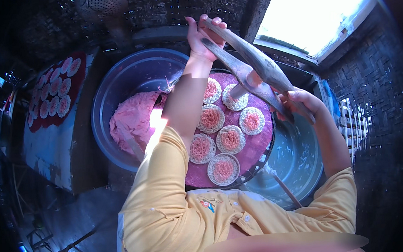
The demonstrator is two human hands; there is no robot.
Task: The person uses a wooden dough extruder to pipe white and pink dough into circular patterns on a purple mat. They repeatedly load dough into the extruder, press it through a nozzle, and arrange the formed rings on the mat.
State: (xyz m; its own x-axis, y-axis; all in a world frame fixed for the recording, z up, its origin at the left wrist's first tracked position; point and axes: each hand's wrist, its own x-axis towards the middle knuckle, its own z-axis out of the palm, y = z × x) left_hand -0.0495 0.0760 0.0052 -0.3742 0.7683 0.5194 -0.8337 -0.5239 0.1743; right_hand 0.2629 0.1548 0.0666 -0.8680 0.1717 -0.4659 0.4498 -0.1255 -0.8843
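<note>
With both arms stretched forward I hold a hand press (265,71) made of two long, worn wooden bars. A pale cylinder (239,90) shows below the bars, over one of the discs. My left hand (207,39) grips the far left ends of the bars. Around their near right ends my right hand (301,103) is closed. Underneath lies a round tray covered with pink cloth (258,146). Several round white lattice discs (223,169) rest on it, bearing pink, noodle-like strands of dough. My left forearm hides part of the tray.
A large blue basin (101,127) at the left holds a mound of pink dough (131,112). Right of the tray is a turquoise basin (305,166) with a stick (286,190) leaning in it. More filled discs (55,86) lie on red cloth at far left. A bright window (312,15) opens at upper right.
</note>
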